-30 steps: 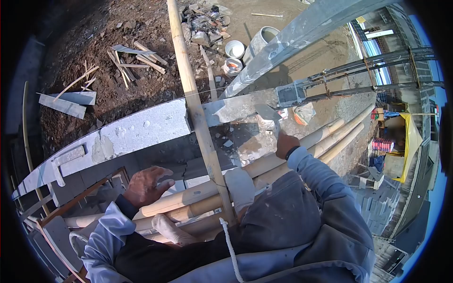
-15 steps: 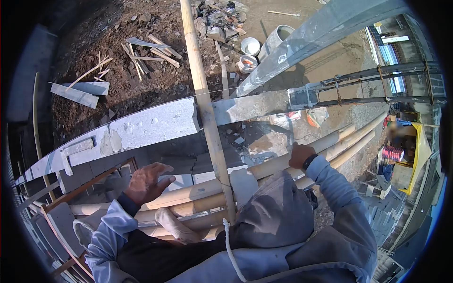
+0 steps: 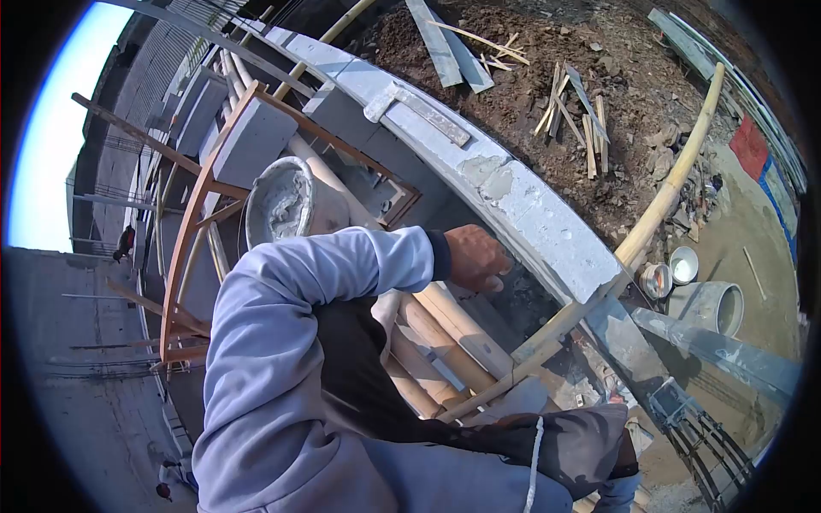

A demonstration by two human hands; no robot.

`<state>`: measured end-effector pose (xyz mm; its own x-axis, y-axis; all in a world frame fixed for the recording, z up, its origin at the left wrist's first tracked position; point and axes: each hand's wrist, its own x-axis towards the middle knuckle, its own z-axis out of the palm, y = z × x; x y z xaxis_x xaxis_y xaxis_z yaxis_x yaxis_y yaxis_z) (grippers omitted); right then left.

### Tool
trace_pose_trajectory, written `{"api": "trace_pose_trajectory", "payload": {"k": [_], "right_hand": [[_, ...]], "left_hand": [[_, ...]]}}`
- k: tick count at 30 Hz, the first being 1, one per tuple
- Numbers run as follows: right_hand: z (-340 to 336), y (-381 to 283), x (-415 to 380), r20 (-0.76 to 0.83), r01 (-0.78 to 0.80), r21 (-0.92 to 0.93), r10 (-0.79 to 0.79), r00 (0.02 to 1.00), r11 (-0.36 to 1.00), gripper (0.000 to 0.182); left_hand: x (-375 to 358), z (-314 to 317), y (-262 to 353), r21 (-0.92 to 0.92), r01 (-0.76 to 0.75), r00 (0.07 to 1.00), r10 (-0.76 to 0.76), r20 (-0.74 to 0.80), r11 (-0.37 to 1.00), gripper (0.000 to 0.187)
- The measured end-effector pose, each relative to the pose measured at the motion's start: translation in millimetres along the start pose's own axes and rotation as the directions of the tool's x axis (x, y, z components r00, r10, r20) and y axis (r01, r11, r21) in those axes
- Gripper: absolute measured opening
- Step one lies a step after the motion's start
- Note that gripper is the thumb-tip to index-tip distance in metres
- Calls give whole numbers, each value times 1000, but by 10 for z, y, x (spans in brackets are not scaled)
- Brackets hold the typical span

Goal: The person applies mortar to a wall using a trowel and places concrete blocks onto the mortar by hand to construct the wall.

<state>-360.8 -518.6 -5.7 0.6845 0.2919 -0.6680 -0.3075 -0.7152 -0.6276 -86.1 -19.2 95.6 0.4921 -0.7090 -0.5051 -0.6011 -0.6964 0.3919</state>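
My left hand (image 3: 475,258) is held out beside the inner side of a pale block wall (image 3: 560,231). Its fingers are bent inward with the thumb underneath; the palm side is hidden, so I cannot tell whether anything is in it. Only the edge of my right hand (image 3: 631,448) shows, by a dark cuff behind my knee, its fingers hidden. Left of my sleeve stands a bucket (image 3: 249,221) containing wet grey mortar. An L-shaped grey tool (image 3: 423,115) lies along the wall top. Beneath my arm run several bamboo poles (image 3: 453,329).
An upright bamboo pole (image 3: 680,184) crosses the wall's end. Steel bars (image 3: 710,445) jut out at lower right. A wooden frame (image 3: 198,192) stands at left near grey blocks (image 3: 252,150). Wood scraps (image 3: 590,128) lie on soil below, with white buckets (image 3: 683,264) farther right.
The view has swung left, bringing the mortar bucket into fuller view. My left hand has gone from spread fingers to bent ones, beside the wall. My right hand has become mostly hidden.
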Motion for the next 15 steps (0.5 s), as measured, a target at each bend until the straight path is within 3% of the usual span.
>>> {"api": "trace_pose_trajectory", "payload": {"k": [1,4,8,11,12,15], "right_hand": [[-142,15,54,8,49,-57,-48,999,997,41],[-801,-679,45,148,-49,-219,83,985,974,28],[-1263,-1504,375,164,134,-343,-81,983,930,31],[-1342,-2235,706,219,403,-427,-340,914,809,37],[-1219,-2645,730,195,57,-66,-43,980,996,44],[-1044,-3491,1108,251,225,-214,-169,953,951,40]], "left_hand": [[6,-4,-79,45,10,998,-8,-57,999,35],[99,80,-270,98,-16,994,26,-103,995,35],[159,-32,-399,157,-88,990,104,-96,984,38],[-10,-232,-496,161,-65,968,102,-230,985,40],[-109,-326,-541,122,-45,959,77,-273,992,39],[-419,-583,-773,-12,-19,922,13,-387,1000,37]]}}
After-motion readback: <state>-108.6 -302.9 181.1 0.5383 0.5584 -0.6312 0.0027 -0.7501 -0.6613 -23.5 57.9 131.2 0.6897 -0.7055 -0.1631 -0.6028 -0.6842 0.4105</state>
